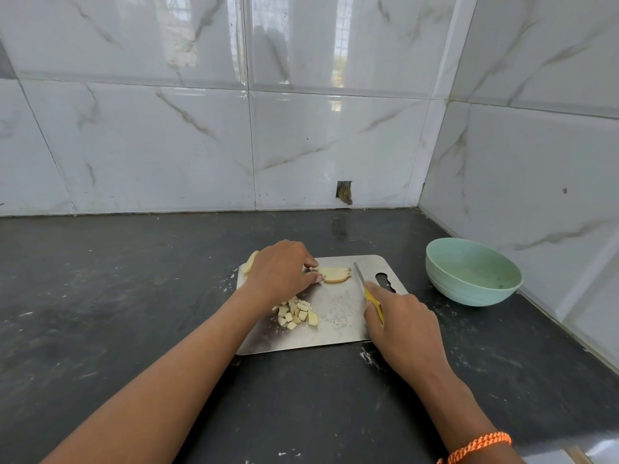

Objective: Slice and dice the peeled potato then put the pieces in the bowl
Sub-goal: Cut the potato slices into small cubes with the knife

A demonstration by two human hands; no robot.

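While my left hand pins a short stack of potato slices against the steel cutting board, my right hand has its grip wrapped narrowly round the yellow handle of the knife, forefinger laid along the top. My left grip is a pinch: fingertips and thumb press the near end of the slices. Their long axis runs left to right, out from my left fingertips toward the blade, which stands just beside their free right end and crosses that axis. So I judge the next cut comes across the stack, my right hand working leftward. Diced pieces lie heaped on the board nearer me; the green bowl waits on the desk, well right, nearest my knife hand.
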